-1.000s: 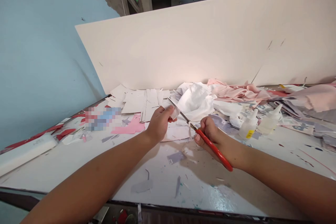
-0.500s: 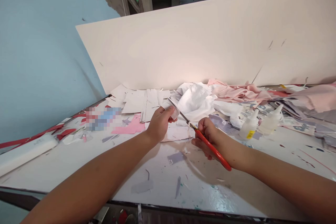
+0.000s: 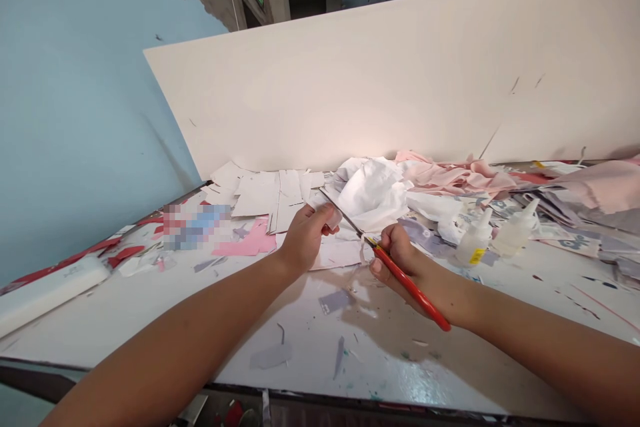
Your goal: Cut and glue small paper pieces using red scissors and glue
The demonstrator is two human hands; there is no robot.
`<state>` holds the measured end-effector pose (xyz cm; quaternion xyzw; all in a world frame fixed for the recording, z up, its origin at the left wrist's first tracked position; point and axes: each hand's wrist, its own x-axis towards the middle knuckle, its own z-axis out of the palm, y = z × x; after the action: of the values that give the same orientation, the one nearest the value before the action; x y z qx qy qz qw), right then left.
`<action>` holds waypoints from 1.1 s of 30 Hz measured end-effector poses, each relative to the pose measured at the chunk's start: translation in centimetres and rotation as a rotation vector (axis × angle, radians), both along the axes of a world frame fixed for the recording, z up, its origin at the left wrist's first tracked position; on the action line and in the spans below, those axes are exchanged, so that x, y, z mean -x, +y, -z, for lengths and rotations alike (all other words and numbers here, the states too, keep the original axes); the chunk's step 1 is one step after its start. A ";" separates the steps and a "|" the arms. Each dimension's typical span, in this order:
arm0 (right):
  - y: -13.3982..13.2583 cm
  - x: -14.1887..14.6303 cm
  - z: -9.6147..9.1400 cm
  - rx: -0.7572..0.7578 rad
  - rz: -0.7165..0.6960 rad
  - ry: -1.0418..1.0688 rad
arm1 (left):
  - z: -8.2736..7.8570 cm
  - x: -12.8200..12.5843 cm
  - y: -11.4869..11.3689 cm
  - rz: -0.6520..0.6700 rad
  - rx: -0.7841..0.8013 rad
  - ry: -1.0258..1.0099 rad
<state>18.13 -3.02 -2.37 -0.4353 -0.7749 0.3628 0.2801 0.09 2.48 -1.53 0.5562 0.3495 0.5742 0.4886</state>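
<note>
My right hand (image 3: pixel 407 270) is closed round a pair of scissors (image 3: pixel 413 288) with red handles, their dark blades pointing up and to the left. Between the fingers of my left hand (image 3: pixel 306 235) is a small pale piece (image 3: pixel 332 217), paper or cloth, I cannot tell which. The blades lie against that piece, close to my left fingertips. A thin whitish strip (image 3: pixel 363 252) hangs down by the scissors' pivot. Under my hands a pale pinkish sheet (image 3: pixel 336 255) rests on the table.
White fabric (image 3: pixel 375 190) is heaped behind my hands, with pink fabric (image 3: pixel 457 173) to its right. Two translucent squeeze bottles (image 3: pixel 474 240) stand at the right. White card pieces (image 3: pixel 257 193) and pink paper (image 3: pixel 247 240) lie left. A tall pale board (image 3: pixel 375 80) closes off the table's back.
The scissors' handles have come closer together and tipped slightly down to the right as my right fingers closed. My left hand has barely moved.
</note>
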 end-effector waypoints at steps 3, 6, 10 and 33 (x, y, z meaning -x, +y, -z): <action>0.2 0.0 0.2 0.000 0.007 0.011 | 0.0 0.1 0.0 -0.011 -0.030 0.020; 0.3 0.2 0.0 -0.005 0.024 0.029 | 0.0 0.1 -0.1 -0.018 -0.044 0.063; 0.0 0.4 -0.5 -0.014 0.053 0.025 | 0.0 0.1 -0.5 -0.033 -0.083 0.100; 0.4 0.3 0.1 -0.055 0.116 -0.010 | -0.4 0.2 -0.9 -0.040 -0.157 0.239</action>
<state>17.85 -2.62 -2.45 -0.4735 -0.7594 0.3223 0.3086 -0.16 1.55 -1.17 0.6501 0.3703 0.5391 0.3869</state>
